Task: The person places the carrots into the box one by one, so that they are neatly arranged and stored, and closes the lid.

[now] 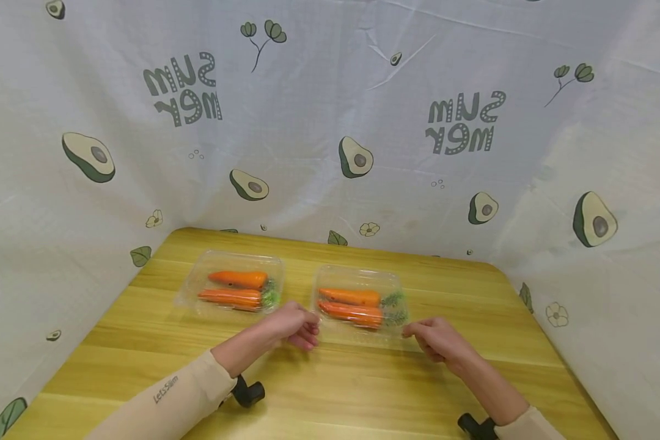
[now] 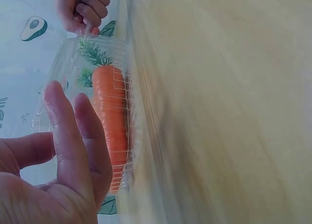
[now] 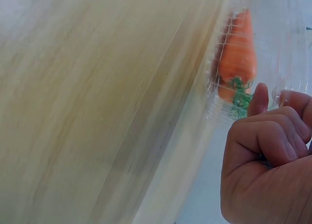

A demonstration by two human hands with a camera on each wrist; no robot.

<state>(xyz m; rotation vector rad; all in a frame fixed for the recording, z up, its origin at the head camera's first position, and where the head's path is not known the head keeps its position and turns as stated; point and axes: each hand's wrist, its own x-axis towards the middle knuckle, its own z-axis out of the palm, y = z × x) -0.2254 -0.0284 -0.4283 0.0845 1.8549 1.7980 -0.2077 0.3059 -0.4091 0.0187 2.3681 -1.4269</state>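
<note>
A clear plastic clamshell box (image 1: 357,275) stands in the middle of the table. Inside lie two orange carrots (image 1: 352,313) with green tops pointing right. At its front right corner my right hand (image 1: 440,340) pinches the edge between thumb and index finger, the other fingers curled in, as the right wrist view shows too. My left hand (image 1: 293,325) hovers by the front left corner of this box; in the left wrist view its fingers (image 2: 70,146) are loosely extended with nothing between them, beside the box's side wall (image 2: 129,102).
Left of it sits a second clear clamshell box (image 1: 242,258), also with two carrots (image 1: 238,279) and green tops. The wooden table (image 1: 352,391) is bordered at the back and sides by a white cloth (image 1: 308,122) printed with avocados. Black wrist mounts (image 1: 249,392) hang beneath both forearms.
</note>
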